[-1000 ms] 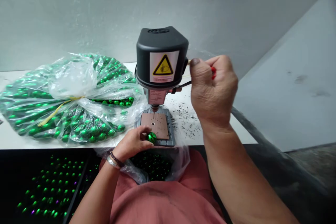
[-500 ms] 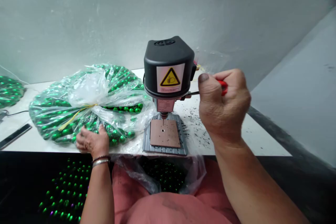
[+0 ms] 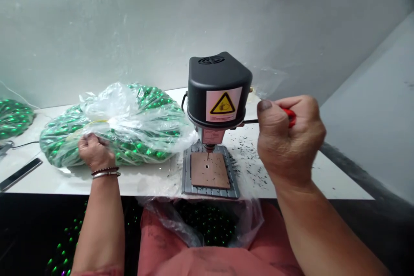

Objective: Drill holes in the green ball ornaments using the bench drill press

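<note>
My right hand (image 3: 291, 140) is wrapped around the red-ended lever (image 3: 292, 117) of a small black bench drill press (image 3: 220, 82). Below its bit lies a square brown board (image 3: 210, 177) with a small hole, on the grey grooved base (image 3: 234, 187). To the left, my left hand (image 3: 96, 152) is closed on the front of a clear plastic bag (image 3: 155, 123) full of shiny green beads. The bag is tied with a yellow strip near the hand. My left fingertips are partly hidden by the hand itself.
Dark shavings (image 3: 250, 164) are scattered on the white table (image 3: 142, 181) right of the drill. A phone (image 3: 21, 174) lies at the left edge. Another green bead bag (image 3: 14, 116) stands farther left. An opened bag of green beads (image 3: 207, 224) sits between my legs.
My left hand has gone from open against the bag's lower front to closed on its plastic, farther left and higher. The bag's plastic has shifted. My right hand stays on the lever.
</note>
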A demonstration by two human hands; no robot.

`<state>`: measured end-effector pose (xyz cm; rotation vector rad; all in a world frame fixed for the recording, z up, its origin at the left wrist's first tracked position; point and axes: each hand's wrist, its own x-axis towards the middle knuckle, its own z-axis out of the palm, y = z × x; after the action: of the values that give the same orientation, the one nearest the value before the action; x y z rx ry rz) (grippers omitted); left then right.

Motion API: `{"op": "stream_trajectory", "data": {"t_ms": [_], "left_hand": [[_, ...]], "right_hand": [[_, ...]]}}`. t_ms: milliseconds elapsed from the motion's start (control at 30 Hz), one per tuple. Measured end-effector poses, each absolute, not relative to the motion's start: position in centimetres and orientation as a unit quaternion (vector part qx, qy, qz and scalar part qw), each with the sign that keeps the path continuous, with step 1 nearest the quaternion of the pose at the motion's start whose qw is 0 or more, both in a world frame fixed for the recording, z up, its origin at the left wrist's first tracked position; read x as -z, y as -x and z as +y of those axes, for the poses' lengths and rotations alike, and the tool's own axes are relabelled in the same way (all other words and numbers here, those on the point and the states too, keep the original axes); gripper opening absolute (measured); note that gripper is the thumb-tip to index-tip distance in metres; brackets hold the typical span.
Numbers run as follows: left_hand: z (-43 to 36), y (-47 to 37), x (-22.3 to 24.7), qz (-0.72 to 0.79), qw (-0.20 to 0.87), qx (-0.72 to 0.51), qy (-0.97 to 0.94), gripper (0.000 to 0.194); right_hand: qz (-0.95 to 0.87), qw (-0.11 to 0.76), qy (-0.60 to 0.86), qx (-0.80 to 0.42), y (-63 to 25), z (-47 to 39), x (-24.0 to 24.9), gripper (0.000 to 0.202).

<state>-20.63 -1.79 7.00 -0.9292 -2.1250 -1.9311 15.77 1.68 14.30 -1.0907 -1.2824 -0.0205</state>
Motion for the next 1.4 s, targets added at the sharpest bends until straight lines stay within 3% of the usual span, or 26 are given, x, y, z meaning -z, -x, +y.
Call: {"op": "stream_trajectory", "data": {"t_ms": [100,200,267,333,400,500,567,700,767,1000,1133,1200,1267,1400], "left_hand": [[-4.2,19.2,-6.1,-0.736,0.100,0.623,0.246,0.025],[-6.4,16.5,-4.7,-0.771,0.242,0.539,0.238,0.046],[-6.2,14.6,-4.7,-0.761,0.293,0.491,0.306,0.045],[-4.5,13.0,-5.6,-0.736,0.258,0.441,0.444,0.033],[-1.7,11.8,-6.6,-0.713,0.159,0.365,0.578,0.035],[1.8,10.8,-7.0,-0.740,-0.026,0.130,0.659,0.040],[2.5,10.5,-6.4,-0.754,-0.060,0.075,0.649,0.033],[1.0,9.6,-4.1,-0.767,-0.083,0.042,0.635,0.051],[0.5,9.1,-3.1,-0.773,-0.086,0.051,0.626,0.055],[3.7,8.7,-0.8,-0.793,-0.044,0.165,0.585,0.044],[3.3,9.2,-2.0,-0.769,-0.030,0.364,0.525,0.039],[1.9,8.9,-3.6,-0.701,-0.108,0.530,0.464,0.040],[0.0,8.0,-5.6,-0.602,-0.277,0.629,0.408,0.043],[-3.2,5.0,-7.3,-0.456,-0.519,0.638,0.341,0.043]], "right_hand": [[-0.568,0.669,0.479,0.023,-15.8,1.7,-14.3,0.027],[-0.570,0.669,0.477,0.028,-15.8,1.7,-14.2,0.028],[-0.572,0.667,0.477,0.032,-15.9,1.7,-14.1,0.029],[-0.576,0.665,0.474,0.036,-16.0,1.7,-14.0,0.028],[-0.577,0.663,0.474,0.040,-16.1,1.7,-13.9,0.027],[-0.573,0.659,0.485,0.046,-16.3,1.8,-13.7,0.028],[-0.571,0.655,0.493,0.047,-16.5,1.9,-13.7,0.028],[-0.566,0.654,0.500,0.044,-16.6,2.1,-13.6,0.028],[-0.563,0.660,0.495,0.047,-16.5,2.1,-13.5,0.028],[-0.581,0.667,0.462,0.071,-16.6,1.8,-13.5,0.026],[-0.593,0.659,0.462,0.033,-16.5,1.3,-13.6,0.026],[-0.592,0.659,0.464,0.019,-16.4,1.2,-13.6,0.026],[-0.587,0.666,0.459,0.010,-16.2,1.1,-13.5,0.025],[-0.589,0.675,0.444,-0.009,-16.2,1.1,-13.3,0.022]]}}
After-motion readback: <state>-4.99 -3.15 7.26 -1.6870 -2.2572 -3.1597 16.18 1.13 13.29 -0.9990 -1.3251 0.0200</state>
